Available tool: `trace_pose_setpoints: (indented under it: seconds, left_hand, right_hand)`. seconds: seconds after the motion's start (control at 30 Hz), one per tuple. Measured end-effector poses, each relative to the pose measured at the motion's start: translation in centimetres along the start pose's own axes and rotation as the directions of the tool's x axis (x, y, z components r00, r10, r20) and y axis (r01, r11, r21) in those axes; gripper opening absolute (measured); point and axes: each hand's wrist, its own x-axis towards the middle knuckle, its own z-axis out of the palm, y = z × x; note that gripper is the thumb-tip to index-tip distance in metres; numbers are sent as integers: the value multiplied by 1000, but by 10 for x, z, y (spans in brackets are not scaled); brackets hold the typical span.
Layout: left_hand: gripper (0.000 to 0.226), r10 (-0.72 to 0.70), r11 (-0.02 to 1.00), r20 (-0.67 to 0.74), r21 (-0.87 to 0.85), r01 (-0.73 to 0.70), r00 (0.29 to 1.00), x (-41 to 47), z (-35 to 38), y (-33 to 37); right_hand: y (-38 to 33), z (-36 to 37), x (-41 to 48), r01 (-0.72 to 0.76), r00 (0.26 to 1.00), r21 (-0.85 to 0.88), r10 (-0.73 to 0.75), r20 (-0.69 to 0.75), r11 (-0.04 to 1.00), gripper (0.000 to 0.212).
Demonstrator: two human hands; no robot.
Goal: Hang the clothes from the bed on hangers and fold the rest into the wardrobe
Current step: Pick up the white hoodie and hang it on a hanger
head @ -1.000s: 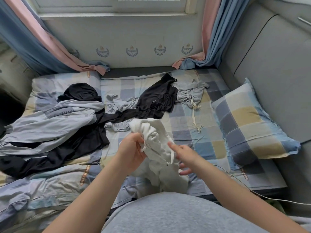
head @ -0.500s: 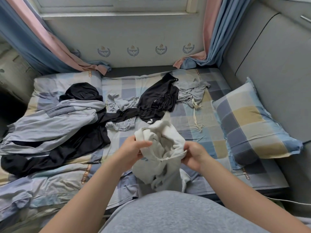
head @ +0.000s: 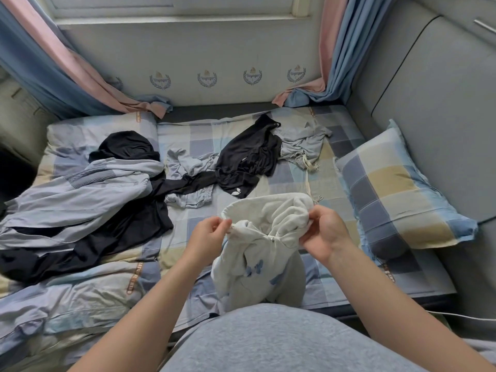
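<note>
Observed from the bedside, twelve o'clock taken as the window wall.

The white hooded top is held up over the bed's six o'clock edge. The left hand pinches the hood rim with thumb and fingertips. The right hand has its fingers curled round the opposite side of the rim. The body of the top hangs bunched below them, its lower part resting against the mattress edge.

Findings, as judgement:
- The left-hand hold is slight. A shake to open the top out could pull the rim free, and the top would drop on that side.
- No sleeve can be made out. They may be turned inside or twisted, and if so the top would sit crooked on a hanger.
- The drawstring of the grey shorts at one o'clock ends just behind the hood. A sweep that way could catch it and drag the shorts.
- The black garment at twelve and the grey-blue jacket at nine overlap, so lifting one is likely to pull the other.
- No hanger is in view.
</note>
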Motion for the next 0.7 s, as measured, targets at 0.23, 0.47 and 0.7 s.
trace_pose_setpoints:
  seconds: [0.23, 0.47, 0.7]
  left_hand:
    - [21, -105, 880, 84, -455, 132, 991, -3, -12, 13]
    - [16, -36, 970, 133, -233, 66, 990, 6, -62, 36]
    - [76, -399, 880, 375, 411, 236, 836, 3, -32, 28]
  right_hand:
    - [-8, -2, 0, 54, 997, -4, -54, -47, 999, 40]
    - [-13, -1, 3, 75, 996, -17, -76, -56, 997, 30]
    - [-4, 8, -11, 25, 999, -84, -21, 47, 996, 31]
